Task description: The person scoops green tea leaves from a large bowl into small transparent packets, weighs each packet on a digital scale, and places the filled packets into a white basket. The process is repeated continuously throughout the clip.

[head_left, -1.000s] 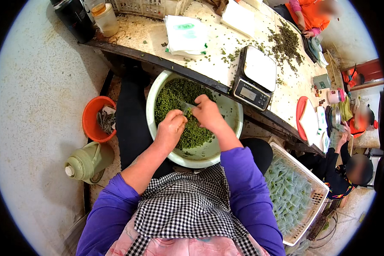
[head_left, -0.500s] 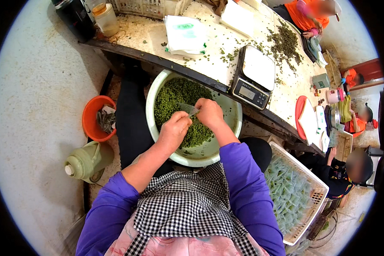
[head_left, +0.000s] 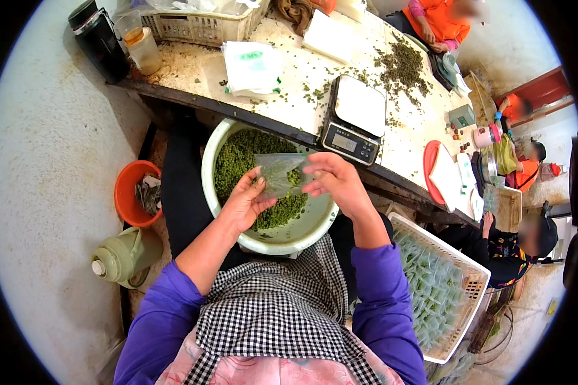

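A clear plastic bag (head_left: pixel 276 173) with some green bits inside is stretched between my two hands, above a pale green basin. My left hand (head_left: pixel 243 202) pinches its left side between thumb and fingers. At the other side, the fingers of my right hand (head_left: pixel 337 183) grip the bag's edge. Below lies a heap of small green berries (head_left: pixel 237 157), like green peppercorns, filling much of the basin (head_left: pixel 302 237). The bag and my hands hide part of the heap.
Right of me, a white crate (head_left: pixel 478 282) holds many filled bags. Ahead, the table (head_left: pixel 180 70) bears a digital scale (head_left: pixel 356 115), stacked bags (head_left: pixel 250 67) and scattered berries. An orange bucket (head_left: pixel 125 199) and a green thermos jug (head_left: pixel 125 256) stand left. Several people work to the right.
My hands have moved apart and risen over the basin, with the bag now spread flat between them. The whole view has shifted slightly, moving the table and scale leftward.
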{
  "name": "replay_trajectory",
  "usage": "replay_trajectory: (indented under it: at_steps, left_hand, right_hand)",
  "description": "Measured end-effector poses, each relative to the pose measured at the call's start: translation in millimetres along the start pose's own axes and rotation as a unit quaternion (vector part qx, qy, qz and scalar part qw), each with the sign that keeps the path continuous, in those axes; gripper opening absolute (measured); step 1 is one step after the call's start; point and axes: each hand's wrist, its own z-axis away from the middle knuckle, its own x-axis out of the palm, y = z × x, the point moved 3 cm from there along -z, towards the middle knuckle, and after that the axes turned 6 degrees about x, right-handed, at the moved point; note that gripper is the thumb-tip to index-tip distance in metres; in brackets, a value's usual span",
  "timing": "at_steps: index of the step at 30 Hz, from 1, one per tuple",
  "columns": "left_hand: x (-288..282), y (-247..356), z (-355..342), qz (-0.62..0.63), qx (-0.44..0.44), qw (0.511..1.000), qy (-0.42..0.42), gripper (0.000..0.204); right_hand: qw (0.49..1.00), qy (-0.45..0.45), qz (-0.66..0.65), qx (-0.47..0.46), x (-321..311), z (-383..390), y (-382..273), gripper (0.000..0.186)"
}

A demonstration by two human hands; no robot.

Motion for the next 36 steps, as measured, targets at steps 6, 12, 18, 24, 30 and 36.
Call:
replay_trajectory:
  at_steps: [6,12,18,24,30,36]
  left_hand:
    - [5,-12,6,0.032,-0.028,0.999,0.015,0.034]
    - [9,-19,8,0.047,-0.021,0.999,0.013,0.034]
    - [-13,-15,-3,0.064,-0.011,0.997,0.045,0.03]
    - [2,-12,8,-0.043,-0.06,0.997,-0.003,0.034]
    - [23,-12,9,-0.14,-0.099,0.983,-0.057,0.036]
    - [7,53,-31,-0.291,0.053,0.954,0.051,0.023]
  right_hand:
    - [0.934,0.183,0.235,-0.2,11,32,-19,0.034]
    - [0.841,0.161,0.392,-0.335,27,40,-14,0.015]
    - [0.953,0.184,0.043,-0.235,-5,60,-1,0.012]
    - [0.879,0.202,0.379,-0.208,-24,47,11,0.044]
    - [0.977,0.036,0.184,-0.098,-13,20,36,0.019]
    - [0.933,0.317,0.005,-0.17,-78,-20,-11,0.015]
